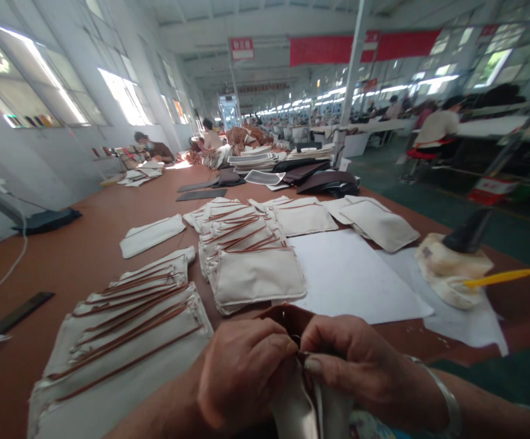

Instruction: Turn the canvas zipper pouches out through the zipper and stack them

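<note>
Both my hands meet at the bottom centre over one cream cloth pouch (299, 411) with a brown trimmed opening (287, 316). My left hand (241, 372) is closed on its left side and my right hand (351, 363) pinches its brown edge from the right. A silver bangle sits on my right wrist. Just beyond my hands lies a fanned stack of finished cream pouches (250, 262) with brown zip edges. A second fanned stack (122, 329) lies to the left.
A white paper sheet (347, 274) lies right of the middle stack. A cloth-wrapped lump (447, 268) with a dark handle and a yellow stick stands at the right. More pouches and dark pieces lie farther up the long brown table (86, 244). Other people sit far off.
</note>
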A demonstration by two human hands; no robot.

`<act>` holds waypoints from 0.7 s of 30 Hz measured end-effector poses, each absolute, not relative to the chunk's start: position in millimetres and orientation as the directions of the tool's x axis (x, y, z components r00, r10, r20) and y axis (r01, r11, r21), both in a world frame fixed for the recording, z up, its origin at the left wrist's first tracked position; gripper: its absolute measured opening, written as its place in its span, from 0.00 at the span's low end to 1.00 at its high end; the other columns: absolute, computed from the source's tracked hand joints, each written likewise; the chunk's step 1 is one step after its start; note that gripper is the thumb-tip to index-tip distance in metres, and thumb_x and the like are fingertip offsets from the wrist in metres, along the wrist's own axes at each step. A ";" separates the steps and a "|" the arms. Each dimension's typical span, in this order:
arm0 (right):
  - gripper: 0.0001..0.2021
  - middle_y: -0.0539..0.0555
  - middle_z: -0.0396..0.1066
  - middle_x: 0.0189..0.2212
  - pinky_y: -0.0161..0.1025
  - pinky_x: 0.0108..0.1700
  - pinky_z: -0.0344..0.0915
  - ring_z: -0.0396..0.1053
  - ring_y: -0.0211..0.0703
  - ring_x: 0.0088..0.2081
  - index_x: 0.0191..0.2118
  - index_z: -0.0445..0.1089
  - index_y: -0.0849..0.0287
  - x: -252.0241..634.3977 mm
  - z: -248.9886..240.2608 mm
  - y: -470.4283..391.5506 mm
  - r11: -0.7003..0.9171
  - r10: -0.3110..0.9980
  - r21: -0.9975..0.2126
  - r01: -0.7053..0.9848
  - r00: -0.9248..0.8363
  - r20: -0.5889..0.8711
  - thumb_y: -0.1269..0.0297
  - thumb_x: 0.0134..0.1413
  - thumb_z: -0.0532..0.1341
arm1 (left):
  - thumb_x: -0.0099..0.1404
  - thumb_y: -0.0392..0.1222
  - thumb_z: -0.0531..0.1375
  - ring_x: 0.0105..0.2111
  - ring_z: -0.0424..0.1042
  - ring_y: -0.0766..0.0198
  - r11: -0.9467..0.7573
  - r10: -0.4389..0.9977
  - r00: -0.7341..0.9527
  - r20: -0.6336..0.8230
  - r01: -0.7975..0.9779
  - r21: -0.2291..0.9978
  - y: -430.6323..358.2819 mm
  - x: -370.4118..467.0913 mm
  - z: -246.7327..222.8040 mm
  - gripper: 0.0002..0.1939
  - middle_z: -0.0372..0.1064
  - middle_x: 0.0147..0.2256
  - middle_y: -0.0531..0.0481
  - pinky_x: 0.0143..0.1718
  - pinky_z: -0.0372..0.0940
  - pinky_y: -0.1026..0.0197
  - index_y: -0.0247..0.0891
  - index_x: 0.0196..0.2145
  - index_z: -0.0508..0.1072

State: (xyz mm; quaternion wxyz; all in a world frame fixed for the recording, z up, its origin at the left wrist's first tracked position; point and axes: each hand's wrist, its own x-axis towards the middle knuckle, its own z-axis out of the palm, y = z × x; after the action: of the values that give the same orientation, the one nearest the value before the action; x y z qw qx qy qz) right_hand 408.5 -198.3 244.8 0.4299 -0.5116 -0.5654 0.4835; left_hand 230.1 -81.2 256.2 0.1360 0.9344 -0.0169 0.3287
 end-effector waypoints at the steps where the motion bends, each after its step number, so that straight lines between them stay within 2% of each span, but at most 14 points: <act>1: 0.11 0.50 0.63 0.28 0.30 0.27 0.53 0.54 0.34 0.28 0.35 0.68 0.65 408.9 245.0 -197.6 0.011 0.995 -0.986 0.165 -0.104 -0.007 0.60 0.61 0.60 | 0.64 0.28 0.54 0.24 0.74 0.63 -0.963 0.059 0.789 0.612 -0.116 0.242 -80.5 229.7 257.4 0.11 0.76 0.26 0.45 0.26 0.66 0.65 0.32 0.31 0.76; 6: 0.11 0.50 0.64 0.28 0.30 0.28 0.54 0.55 0.34 0.28 0.35 0.69 0.66 407.8 243.7 -195.9 0.019 0.995 -0.991 0.133 -0.095 0.007 0.61 0.60 0.60 | 0.65 0.29 0.53 0.24 0.74 0.63 -0.968 0.070 0.805 0.590 -0.087 0.234 -80.8 231.6 255.0 0.12 0.75 0.25 0.46 0.26 0.65 0.65 0.32 0.30 0.76; 12: 0.10 0.50 0.64 0.28 0.30 0.28 0.56 0.56 0.33 0.28 0.34 0.69 0.65 408.4 245.8 -197.7 0.031 0.992 -0.992 0.126 -0.122 0.015 0.62 0.60 0.61 | 0.64 0.28 0.50 0.21 0.64 0.65 -0.965 0.133 0.778 0.615 -0.039 0.258 -86.5 236.2 242.8 0.13 0.67 0.23 0.48 0.23 0.56 0.63 0.34 0.26 0.69; 15: 0.10 0.50 0.65 0.28 0.30 0.27 0.56 0.56 0.33 0.28 0.35 0.69 0.65 409.4 245.9 -198.5 0.027 0.991 -0.980 0.195 -0.136 0.000 0.62 0.61 0.60 | 0.64 0.29 0.50 0.22 0.62 0.67 -0.929 0.195 0.789 0.583 -0.043 0.368 -87.7 235.3 247.0 0.11 0.65 0.23 0.49 0.24 0.55 0.64 0.35 0.25 0.67; 17: 0.07 0.48 0.64 0.27 0.29 0.25 0.54 0.55 0.33 0.26 0.35 0.69 0.64 408.8 244.1 -198.4 0.035 0.993 -0.963 0.267 -0.118 0.004 0.65 0.59 0.60 | 0.63 0.30 0.51 0.23 0.61 0.68 -0.872 0.268 0.814 0.515 -0.021 0.488 -86.8 233.7 253.2 0.09 0.64 0.23 0.51 0.25 0.55 0.66 0.35 0.25 0.65; 21: 0.02 0.47 0.64 0.25 0.29 0.24 0.52 0.55 0.32 0.25 0.32 0.68 0.63 406.1 238.7 -197.6 0.026 0.999 -0.938 0.344 -0.043 0.012 0.71 0.54 0.60 | 0.64 0.37 0.54 0.25 0.61 0.69 -0.583 0.371 0.919 0.133 0.119 0.804 -79.4 231.4 263.7 0.08 0.64 0.25 0.53 0.26 0.57 0.68 0.35 0.28 0.68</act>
State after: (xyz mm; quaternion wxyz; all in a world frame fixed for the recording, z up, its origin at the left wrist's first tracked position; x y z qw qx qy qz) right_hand 406.1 -197.6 238.7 0.3994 -0.5648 -0.5946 0.4097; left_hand 231.4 -79.4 263.7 0.4347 0.8778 0.1394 0.1448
